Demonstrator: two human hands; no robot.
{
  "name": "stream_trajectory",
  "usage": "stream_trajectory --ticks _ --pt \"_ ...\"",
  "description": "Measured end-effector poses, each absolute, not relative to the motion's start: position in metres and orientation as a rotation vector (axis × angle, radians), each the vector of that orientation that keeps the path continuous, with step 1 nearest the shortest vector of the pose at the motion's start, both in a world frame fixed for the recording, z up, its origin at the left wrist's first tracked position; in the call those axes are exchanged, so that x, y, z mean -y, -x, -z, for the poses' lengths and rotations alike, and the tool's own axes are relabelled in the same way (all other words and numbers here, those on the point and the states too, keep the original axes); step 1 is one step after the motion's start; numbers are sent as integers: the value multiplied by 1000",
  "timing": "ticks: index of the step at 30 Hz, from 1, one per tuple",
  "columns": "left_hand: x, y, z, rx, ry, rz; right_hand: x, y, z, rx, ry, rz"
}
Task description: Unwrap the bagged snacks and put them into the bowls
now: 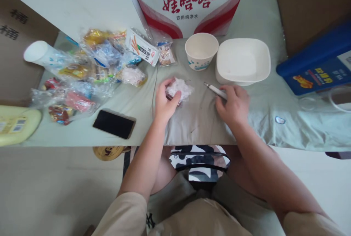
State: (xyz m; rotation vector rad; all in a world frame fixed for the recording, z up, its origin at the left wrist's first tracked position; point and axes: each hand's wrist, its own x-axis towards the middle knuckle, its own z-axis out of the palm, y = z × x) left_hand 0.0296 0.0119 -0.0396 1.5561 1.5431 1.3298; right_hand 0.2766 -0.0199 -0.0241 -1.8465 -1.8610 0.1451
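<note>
My left hand [168, 101] is closed around a crumpled whitish clump [179, 89], thumb across its front. A dark reddish edge shows under the fingers, too covered to name. My right hand [233, 104] rests on the cloth and grips a slim white pen-shaped tool [218, 91] with a metal tip, which points left and away from me. Behind the hands stand a paper cup [201, 51] with a blue print and a white rectangular bowl [242, 60], both upright. Thin dark strands lie on the cloth between my hands.
Wrapped snacks [79, 101] and clear plastic bags cover the left side, beside a black phone [114, 124] and a tipped paper cup [35, 51]. A white-and-red carton [189, 6] borders the back. At right are a blue box [315, 60] and a clear plastic container [318, 102].
</note>
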Motion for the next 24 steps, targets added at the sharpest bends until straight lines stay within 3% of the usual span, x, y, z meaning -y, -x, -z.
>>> stream_trajectory --ticks 5,15,24 --pt "-10 -25 32 -1660 -1917 -1163 21 -274 32 1938 1628 -249" --pt "6 -58 26 -1239 -1333 -985 27 -258 35 1949 1289 -695" --pt "-7 -57 26 -1416 -1037 -1415 28 -258 32 1815 1265 -923"
